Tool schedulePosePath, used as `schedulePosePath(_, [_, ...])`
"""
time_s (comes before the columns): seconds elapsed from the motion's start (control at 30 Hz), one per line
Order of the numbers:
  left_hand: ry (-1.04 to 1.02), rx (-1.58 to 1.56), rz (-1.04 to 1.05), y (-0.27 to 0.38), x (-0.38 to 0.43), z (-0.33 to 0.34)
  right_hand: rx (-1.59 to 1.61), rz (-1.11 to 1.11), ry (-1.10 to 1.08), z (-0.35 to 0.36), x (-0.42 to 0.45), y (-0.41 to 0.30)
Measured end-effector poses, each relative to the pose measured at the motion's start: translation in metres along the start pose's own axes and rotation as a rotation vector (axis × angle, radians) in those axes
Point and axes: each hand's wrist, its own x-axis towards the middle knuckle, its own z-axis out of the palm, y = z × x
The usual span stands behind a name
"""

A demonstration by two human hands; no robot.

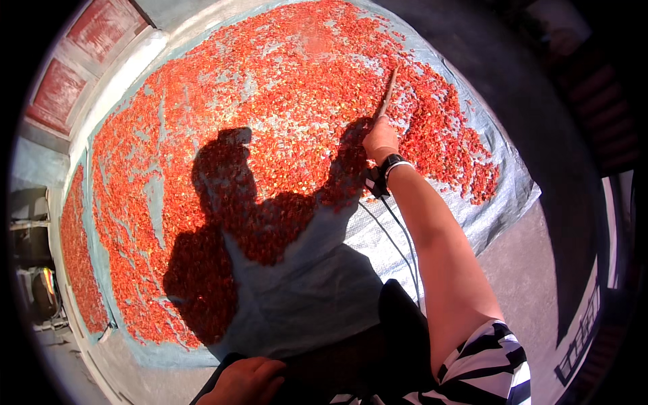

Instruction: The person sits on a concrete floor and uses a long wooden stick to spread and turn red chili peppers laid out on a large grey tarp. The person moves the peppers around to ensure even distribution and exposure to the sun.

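Many small pieces of chopped red chili pepper (304, 101) lie spread over a pale blue-grey woven plastic tarp (309, 283) on the ground. My right hand (381, 137), reaching out over the right part of the peppers, grips a thin wooden stick (389, 93) that points away from me, its far end among the pieces. A black band with a small device and cables is around that wrist. My left hand (248, 380) rests low at the picture's bottom, near my dark-clothed lap, fingers curled; nothing shows in it.
At the left, a narrow strip of peppers (81, 263) lies beyond a fold of the tarp. Red door panels (61, 91) stand at the upper left beside a pale step. Concrete ground (521, 273) borders the tarp at the right. My shadow falls across the peppers.
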Motion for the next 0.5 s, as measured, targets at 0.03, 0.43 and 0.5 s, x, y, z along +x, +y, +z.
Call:
schedulePosePath(0.03, [-0.004, 0.004, -0.005, -0.001, 0.0, 0.001, 0.029, 0.0, 0.002, 0.001, -0.005, 0.002])
schedulePosePath(0.43, [-0.001, 0.005, 0.062, -0.008, 0.002, -0.006, 0.431, 0.124, -0.024, 0.017, -0.109, 0.123])
schedulePosePath(0.5, [0.011, 0.011, 0.06, -0.008, -0.002, -0.006, 0.582, 0.312, -0.159, 0.004, -0.139, 0.121])
